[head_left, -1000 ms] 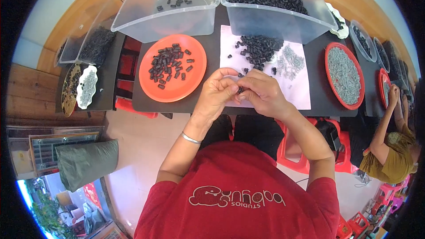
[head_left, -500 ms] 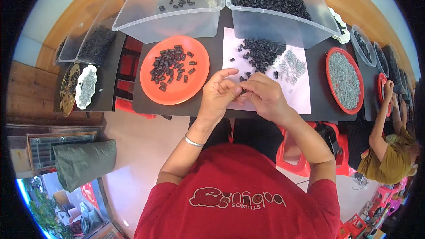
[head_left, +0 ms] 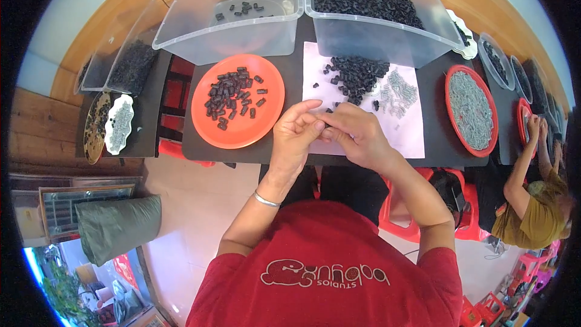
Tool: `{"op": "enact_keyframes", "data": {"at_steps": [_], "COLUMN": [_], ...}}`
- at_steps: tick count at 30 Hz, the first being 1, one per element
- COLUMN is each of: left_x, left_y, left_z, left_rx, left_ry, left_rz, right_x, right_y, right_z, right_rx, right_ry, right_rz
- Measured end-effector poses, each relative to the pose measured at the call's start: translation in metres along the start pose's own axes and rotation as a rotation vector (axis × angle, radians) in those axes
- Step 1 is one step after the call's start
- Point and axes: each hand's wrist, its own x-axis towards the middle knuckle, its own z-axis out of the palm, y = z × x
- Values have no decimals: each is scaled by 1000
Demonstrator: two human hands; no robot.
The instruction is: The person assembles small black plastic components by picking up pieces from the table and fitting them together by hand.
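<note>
My left hand point(head_left: 296, 133) and my right hand point(head_left: 362, 136) meet fingertip to fingertip over the near edge of the pinkish-white sheet point(head_left: 411, 130). Both are pinched closed around a small black plastic part, mostly hidden by the fingers. Just beyond them lies a heap of loose black plastic parts point(head_left: 357, 79). To its right spreads a pile of thin silvery metal pins or screws point(head_left: 396, 94), too small to tell which. An orange-red round plate point(head_left: 239, 136) at the left carries several longer black pieces point(head_left: 230, 94).
Two clear plastic bins stand behind: the left bin point(head_left: 242, 39) holds a few black pieces, the right bin point(head_left: 375, 36) many. A red tray point(head_left: 451, 112) of silvery pieces sits right. Farther right, another person point(head_left: 532, 212) works at the table. A white scalloped dish point(head_left: 119, 124) lies far left.
My hands stay joined, with the fingers shifting slightly around the small black part. The whole view has moved a little; the heaps and the plate look the same.
</note>
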Motion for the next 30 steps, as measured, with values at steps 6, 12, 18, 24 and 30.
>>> {"op": "enact_keyframes", "data": {"at_steps": [6, 12, 18, 24, 30], "left_x": [0, -2, -3, -4, -5], "left_y": [-3, -5, -3, -2, 1], "left_z": [-8, -10, -11, -12, -8], "left_rx": [-53, -100, -148, -119, 88], "left_ry": [-12, 32, -32, -61, -81], "left_rz": [14, 9, 16, 51, 56], "right_x": [0, 8, 9, 9, 11], "right_y": [-12, -9, -13, -13, -8], "right_z": [7, 9, 9, 3, -18], "right_rx": [114, -123, -123, -144, -147], "right_ry": [186, 239, 267, 203, -36], "right_rz": [197, -95, -118, -180, -209]}}
